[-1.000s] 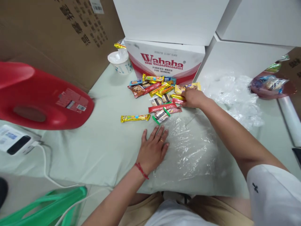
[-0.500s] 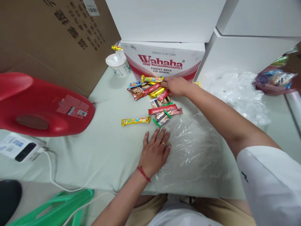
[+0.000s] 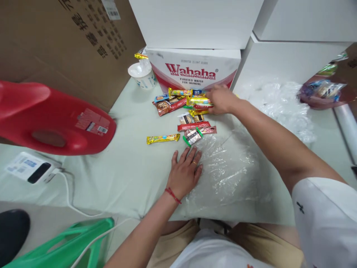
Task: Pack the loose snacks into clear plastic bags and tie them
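With right hand (image 3: 221,99) half-curled at upper centre, touching snack bars (image 3: 198,100); cannot tell whether gripping. With left hand (image 3: 184,174) spread flat below centre, holding nothing, at clear plastic (image 3: 230,175)'s edge. Apparently picking among wrappers; seems to call for a secure pinch.

The left hand (image 3: 185,171) lies flat, palm down, well apart from the Wahaha box (image 3: 193,72), on the side near the person. Its fingers are a little spread and point at the box. The left wrist (image 3: 173,195) is almost straight, and the left arm (image 3: 142,236) slants up toward the box.

The right hand (image 3: 222,99) is just in front of the box's right part. Its back faces up and its fingers reach left along the box. How tightly they are curled is hard to see. The right arm (image 3: 267,141) stretches far out toward the box.
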Demonstrator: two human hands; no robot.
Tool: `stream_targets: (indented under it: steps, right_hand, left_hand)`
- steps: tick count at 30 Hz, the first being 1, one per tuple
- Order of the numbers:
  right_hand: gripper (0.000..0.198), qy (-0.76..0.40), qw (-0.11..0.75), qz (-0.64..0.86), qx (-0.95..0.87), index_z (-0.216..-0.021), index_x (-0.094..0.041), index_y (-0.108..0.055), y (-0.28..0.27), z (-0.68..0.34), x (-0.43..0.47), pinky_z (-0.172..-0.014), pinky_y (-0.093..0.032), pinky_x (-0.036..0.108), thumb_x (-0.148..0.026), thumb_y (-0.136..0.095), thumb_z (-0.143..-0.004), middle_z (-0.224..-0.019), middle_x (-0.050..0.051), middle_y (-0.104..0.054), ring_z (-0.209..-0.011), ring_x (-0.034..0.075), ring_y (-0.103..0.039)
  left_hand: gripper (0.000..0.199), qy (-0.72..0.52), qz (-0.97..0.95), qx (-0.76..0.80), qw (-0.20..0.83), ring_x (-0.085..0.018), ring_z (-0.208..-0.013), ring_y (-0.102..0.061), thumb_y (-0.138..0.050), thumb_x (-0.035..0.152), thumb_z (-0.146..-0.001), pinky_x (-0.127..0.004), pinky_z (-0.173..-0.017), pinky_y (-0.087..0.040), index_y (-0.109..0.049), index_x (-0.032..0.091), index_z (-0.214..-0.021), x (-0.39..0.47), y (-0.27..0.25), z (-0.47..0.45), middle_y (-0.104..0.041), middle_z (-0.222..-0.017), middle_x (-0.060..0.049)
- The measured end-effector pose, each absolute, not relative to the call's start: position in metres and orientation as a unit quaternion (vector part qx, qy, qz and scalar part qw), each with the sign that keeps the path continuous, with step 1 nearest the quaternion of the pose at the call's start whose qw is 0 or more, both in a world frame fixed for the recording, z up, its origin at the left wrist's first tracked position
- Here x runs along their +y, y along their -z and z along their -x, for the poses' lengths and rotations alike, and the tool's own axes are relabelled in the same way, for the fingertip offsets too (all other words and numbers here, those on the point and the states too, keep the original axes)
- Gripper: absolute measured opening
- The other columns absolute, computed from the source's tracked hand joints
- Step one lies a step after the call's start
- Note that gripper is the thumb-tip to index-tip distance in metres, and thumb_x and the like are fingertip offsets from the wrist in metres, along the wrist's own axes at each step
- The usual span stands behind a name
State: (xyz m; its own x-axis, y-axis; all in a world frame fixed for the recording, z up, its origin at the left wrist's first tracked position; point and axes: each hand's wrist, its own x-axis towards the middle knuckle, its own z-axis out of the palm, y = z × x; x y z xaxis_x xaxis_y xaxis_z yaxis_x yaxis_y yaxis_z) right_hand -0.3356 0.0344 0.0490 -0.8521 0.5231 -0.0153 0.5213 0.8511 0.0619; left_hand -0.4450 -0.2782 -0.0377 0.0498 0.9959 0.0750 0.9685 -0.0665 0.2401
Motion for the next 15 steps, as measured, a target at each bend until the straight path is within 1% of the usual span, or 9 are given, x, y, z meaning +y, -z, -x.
stream_targets:
  steps: [2,5,7,9,12,15]
  right_hand:
    - [0.047,0.014,-0.036,-0.29,0.956,-0.115,-0.013,-0.068,-0.065,0.305,0.021,-0.09,-0.038,0.04,-0.044,-0.074,-0.081,-0.099,0.012,-0.068,-0.102,0.032,-0.056]
    - [0.037,0.076,-0.052,-0.281,0.955,-0.108,-0.016,-0.068,-0.084,0.257,-0.012,-0.085,-0.038,0.037,-0.044,-0.07,-0.084,-0.092,0.008,-0.066,-0.093,0.028,-0.056]
    - [0.031,0.103,-0.041,-0.253,0.961,-0.099,-0.018,-0.068,-0.088,0.232,-0.043,-0.087,-0.038,0.038,-0.043,-0.072,-0.083,-0.092,0.008,-0.064,-0.093,0.028,-0.055]
    - [0.028,0.133,-0.02,-0.233,0.963,-0.096,-0.018,-0.069,-0.082,0.217,-0.077,-0.089,-0.038,0.039,-0.041,-0.074,-0.081,-0.094,0.009,-0.064,-0.096,0.029,-0.054]
    - [0.027,0.183,0.029,-0.233,0.955,-0.102,-0.018,-0.07,-0.062,0.213,-0.122,-0.088,-0.04,0.037,-0.038,-0.075,-0.083,-0.098,0.011,-0.065,-0.099,0.029,-0.053]
    - [0.035,0.187,0.085,-0.269,0.941,-0.112,-0.018,-0.071,-0.038,0.218,-0.15,-0.088,-0.041,0.039,-0.038,-0.078,-0.084,-0.107,0.014,-0.066,-0.107,0.033,-0.053]
  left_hand:
    - [0.05,-0.111,-0.722,0.68,0.063,-0.033,-0.152,-0.041,-0.041,0.04,-0.106,-0.063,-0.126,-0.021,-0.052,0.025,-0.153,-0.278,0.038,0.445,-0.047,-0.163,-0.008]
    - [0.05,-0.119,-0.72,0.68,0.065,-0.032,-0.152,-0.041,-0.042,0.039,-0.106,-0.063,-0.127,-0.019,-0.052,0.027,-0.153,-0.278,0.039,0.444,-0.047,-0.163,-0.008]
    - [0.051,-0.123,-0.718,0.681,0.069,-0.032,-0.153,-0.04,-0.043,0.04,-0.105,-0.064,-0.127,-0.018,-0.051,0.029,-0.155,-0.277,0.04,0.444,-0.046,-0.164,-0.008]
    - [0.053,-0.126,-0.716,0.683,0.069,-0.033,-0.155,-0.036,-0.043,0.042,-0.105,-0.067,-0.127,-0.015,-0.049,0.029,-0.156,-0.277,0.041,0.443,-0.045,-0.165,-0.007]
    - [0.052,-0.125,-0.71,0.689,0.069,-0.034,-0.159,-0.027,-0.038,0.039,-0.106,-0.07,-0.127,-0.01,-0.048,0.029,-0.156,-0.277,0.041,0.443,-0.042,-0.166,-0.006]
    - [0.053,-0.12,-0.692,0.707,0.079,-0.032,-0.16,-0.025,-0.03,0.033,-0.107,-0.07,-0.127,-0.01,-0.046,0.028,-0.157,-0.275,0.039,0.443,-0.042,-0.166,-0.005]
